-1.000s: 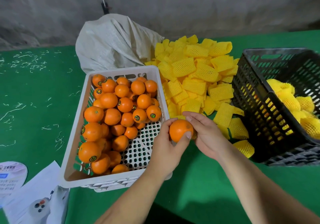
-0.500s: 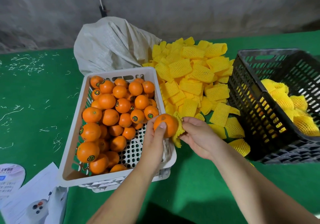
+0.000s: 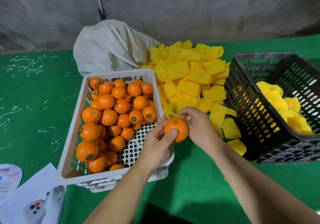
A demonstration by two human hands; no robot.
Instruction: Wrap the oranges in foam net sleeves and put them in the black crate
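My left hand grips a bare orange between thumb and fingers, just right of the white crate that holds several more oranges. My right hand pinches a yellow foam net sleeve bunched at the orange's far top edge. A pile of loose yellow sleeves lies behind the hands. The black crate stands at the right with several wrapped oranges inside.
A grey-white woven sack sits behind the white crate. Papers and a white device lie at the bottom left. Green cloth with scattered scraps covers the table. A concrete wall rises behind.
Both hands have dropped slightly toward me with the orange. The sleeve, earlier at the orange's right side, now sits bunched along its top edge under my right fingers.
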